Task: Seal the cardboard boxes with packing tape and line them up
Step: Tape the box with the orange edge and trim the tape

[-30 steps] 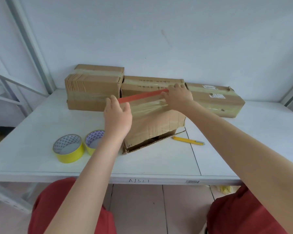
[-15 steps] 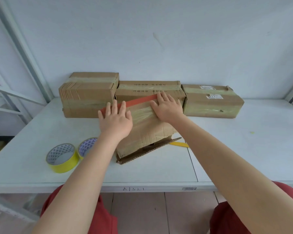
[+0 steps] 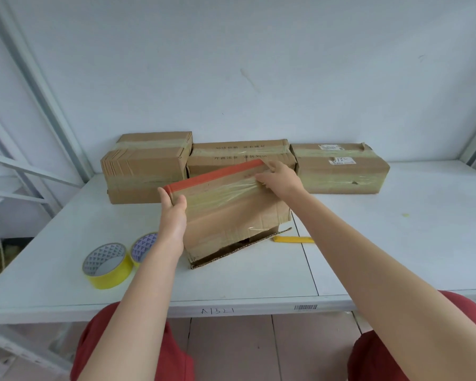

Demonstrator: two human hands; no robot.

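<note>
The box point(image 3: 231, 218), tilted on the worktop point(image 3: 396, 229) just before three taped boxes point(image 3: 146, 166), is gripped at its left end by the left hand point(image 3: 172, 213) while the right hand point(image 3: 278, 177) presses its tape point(image 3: 226, 191) with straight fingers, which wants firm, outward smoothing against wrinkles.

The tilted box point(image 3: 231, 215) is brown cardboard with a red strip along its top edge, wrinkled clear tape across its face, and a lower flap gaping open. Behind it stand three taped boxes in a row: left box point(image 3: 146, 166), middle box point(image 3: 231, 152) and right box point(image 3: 341, 171). Just left of it lie the near tape roll point(image 3: 106, 266) and the far tape roll point(image 3: 143, 250), both yellow.
</note>
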